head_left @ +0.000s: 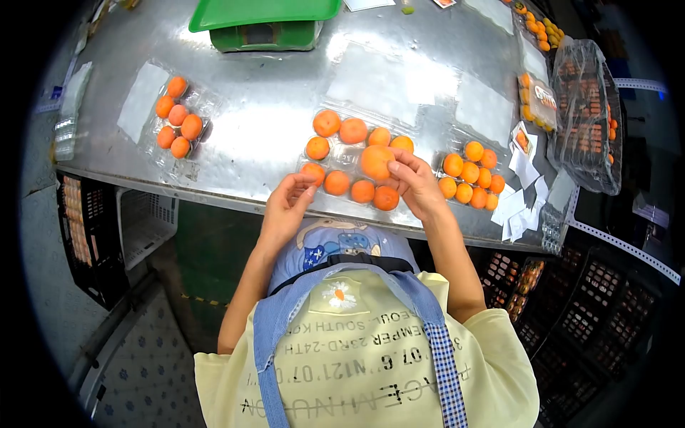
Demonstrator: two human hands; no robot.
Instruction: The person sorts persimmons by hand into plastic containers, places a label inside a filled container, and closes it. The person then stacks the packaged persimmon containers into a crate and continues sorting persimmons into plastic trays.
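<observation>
My right hand [416, 187] pinches an orange citrus fruit [377, 162] between thumb and fingers, above a clear plastic clamshell box [351, 156]. Around it, several more orange fruits [337, 182] sit in the box in rows. At the box's near left corner is my left hand [287, 207], its fingers curved and thumb apart, right by a corner fruit [312, 172]. Nothing shows in its grasp; whether it touches that fruit or the box edge I cannot tell.
Other clear boxes of fruit stand left [178, 115] and right [469, 172] on the metal table [242, 128]. A green scale-like stand [264, 14] is at the back. Paper slips [524, 171] and a plastic-lined crate [585, 114] lie right. Crates [89, 235] stand below.
</observation>
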